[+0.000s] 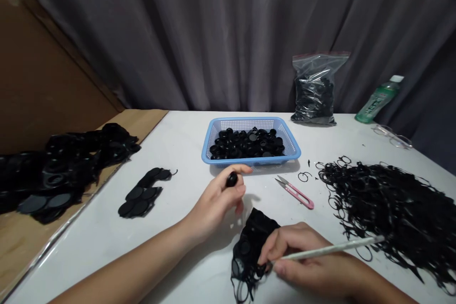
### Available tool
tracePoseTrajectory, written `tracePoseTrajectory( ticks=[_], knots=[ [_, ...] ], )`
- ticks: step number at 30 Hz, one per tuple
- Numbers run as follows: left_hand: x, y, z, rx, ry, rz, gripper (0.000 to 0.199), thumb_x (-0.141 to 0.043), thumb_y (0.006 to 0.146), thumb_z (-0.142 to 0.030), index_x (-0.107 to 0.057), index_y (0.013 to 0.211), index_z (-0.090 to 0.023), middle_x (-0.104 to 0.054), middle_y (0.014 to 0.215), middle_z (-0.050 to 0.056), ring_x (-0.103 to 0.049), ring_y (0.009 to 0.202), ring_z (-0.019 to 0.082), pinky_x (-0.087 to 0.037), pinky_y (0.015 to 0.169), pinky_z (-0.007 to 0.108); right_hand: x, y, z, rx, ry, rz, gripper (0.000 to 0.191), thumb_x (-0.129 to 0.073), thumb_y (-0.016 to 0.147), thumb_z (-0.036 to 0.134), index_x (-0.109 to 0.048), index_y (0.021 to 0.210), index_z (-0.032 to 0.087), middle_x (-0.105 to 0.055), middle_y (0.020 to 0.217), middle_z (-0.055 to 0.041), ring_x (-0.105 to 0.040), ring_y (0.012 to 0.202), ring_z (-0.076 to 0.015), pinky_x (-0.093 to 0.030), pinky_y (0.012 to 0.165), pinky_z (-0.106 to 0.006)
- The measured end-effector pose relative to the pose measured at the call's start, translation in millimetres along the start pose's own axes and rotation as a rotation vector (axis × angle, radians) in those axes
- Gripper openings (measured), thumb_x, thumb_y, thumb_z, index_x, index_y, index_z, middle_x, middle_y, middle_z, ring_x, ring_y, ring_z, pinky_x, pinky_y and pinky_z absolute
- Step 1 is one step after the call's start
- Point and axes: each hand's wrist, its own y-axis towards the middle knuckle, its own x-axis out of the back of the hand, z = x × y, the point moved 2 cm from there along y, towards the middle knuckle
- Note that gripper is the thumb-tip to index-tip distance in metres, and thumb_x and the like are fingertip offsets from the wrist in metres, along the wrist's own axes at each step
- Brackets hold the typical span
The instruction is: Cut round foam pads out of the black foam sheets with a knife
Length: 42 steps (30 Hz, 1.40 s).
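Raised just in front of the blue basket (251, 161), my left hand (223, 194) pinches a small, glossy black round piece (231, 179) between its fingers. My right hand (302, 256) is closed around a thin, pale pen-like stick (331, 249), held as one holds a pen. Its fingertips touch the lower right part of a flat black sheet with round discs (254, 232) that lies on the table. Thin black loops hang from the sheet's lower end. The stick's tip is at the fingertips and hard to make out. Many small black round pieces (245, 145) fill the basket.
Pink-handled thread snips (295, 193) lie right of centre. A heap of black trimmings (388, 204) covers the right side. Behind stand a zip bag (315, 95) of black pieces, a green bottle (379, 99) and glasses (394, 137). Black disc sheets (140, 194) lie left, near cardboard (142, 126).
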Motion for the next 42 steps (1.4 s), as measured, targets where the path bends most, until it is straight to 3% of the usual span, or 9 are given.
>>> tracePoseTrajectory(
  ticks=[3,7,11,15,26,34,36,39,42],
  knots=[
    [-2.0,-1,1,0.042,-0.128,0.008,0.049,-0.063,0.080,-0.031,-0.053,0.128,-0.022,-0.048,0.080,-0.002,-0.048,0.061,0.009,-0.051,0.054,0.025,-1,1,3,-0.021,-0.054,0.017,0.006,-0.057,0.084,0.023,-0.062,0.081,0.020,-0.074,0.093,-0.0054,-0.069,0.086,-0.0155,-0.052,0.078,-0.029],
    [0.7,0,2,-0.055,0.117,-0.059,0.066,-0.064,0.084,-0.033,-0.035,0.143,-0.026,-0.052,0.075,-0.003,-0.057,0.063,0.011,-0.052,0.063,0.027,0,0,5,-0.052,-0.096,-0.008,0.007,-0.057,0.085,0.023,-0.062,0.082,0.021,-0.074,0.094,-0.0042,-0.068,0.087,-0.0160,-0.053,0.078,-0.030],
    [4.0,2,-1,-0.145,0.299,-0.132,0.040,-0.076,0.072,-0.028,-0.066,0.109,-0.019,-0.060,0.068,-0.002,-0.059,0.060,0.012,-0.050,0.058,0.024,2,-2,4,-0.073,-0.122,-0.006,0.008,-0.056,0.085,0.025,-0.063,0.082,0.022,-0.074,0.095,-0.0040,-0.068,0.088,-0.0164,-0.053,0.081,-0.033],
    [3.9,2,-5,-0.180,0.272,-0.175,0.031,-0.084,0.055,-0.015,-0.072,0.083,-0.018,-0.065,0.066,-0.001,-0.060,0.062,0.013,-0.050,0.056,0.022,1,-3,3,-0.099,-0.107,-0.003,0.008,-0.056,0.085,0.024,-0.062,0.080,0.022,-0.073,0.095,-0.0043,-0.068,0.088,-0.0161,-0.053,0.080,-0.032],
    [3.0,-2,-7,-0.220,0.399,-0.186,0.034,-0.087,0.053,-0.020,-0.076,0.084,-0.019,-0.067,0.060,0.000,-0.058,0.056,0.014,-0.047,0.051,0.024,2,-2,5,-0.074,-0.072,0.012,0.007,-0.056,0.086,0.021,-0.059,0.080,0.021,-0.072,0.095,-0.0045,-0.069,0.088,-0.0156,-0.053,0.079,-0.030],
    [5.3,-4,-7,-0.327,0.571,-0.133,0.037,-0.079,0.069,-0.030,-0.074,0.104,-0.024,-0.068,0.088,0.005,-0.060,0.076,0.017,-0.050,0.060,0.025,1,-4,7,-0.048,-0.097,0.032,0.006,-0.057,0.086,0.023,-0.061,0.083,0.022,-0.071,0.096,-0.0038,-0.067,0.087,-0.0158,-0.053,0.079,-0.031],
    [4.2,-6,-6,-0.350,0.608,-0.079,0.035,-0.069,0.079,-0.032,-0.069,0.113,-0.025,-0.062,0.087,0.005,-0.058,0.073,0.016,-0.049,0.058,0.025,7,-4,8,0.014,-0.139,-0.029,0.010,-0.058,0.086,0.028,-0.064,0.081,0.022,-0.069,0.096,-0.0047,-0.066,0.086,-0.0169,-0.053,0.078,-0.031],
    [-0.1,-10,-6,-0.403,0.661,-0.009,0.032,-0.057,0.088,-0.031,-0.066,0.118,-0.023,-0.054,0.080,0.003,-0.055,0.069,0.015,-0.048,0.060,0.026,28,-4,-1,0.017,-0.250,-0.373,0.025,-0.048,0.092,0.039,-0.067,0.093,0.022,-0.065,0.079,-0.0038,-0.064,0.070,-0.0168,-0.052,0.066,-0.029],
    [-5.5,-13,-7,-0.471,0.712,0.059,0.032,-0.052,0.091,-0.028,-0.063,0.121,-0.021,-0.053,0.079,0.003,-0.055,0.072,0.015,-0.048,0.065,0.027,52,-4,-18,-0.215,-0.546,-0.618,0.038,-0.036,0.096,0.042,-0.057,0.121,0.023,-0.065,0.070,-0.0022,-0.062,0.061,-0.0185,-0.048,0.059,-0.030]
  ],
)
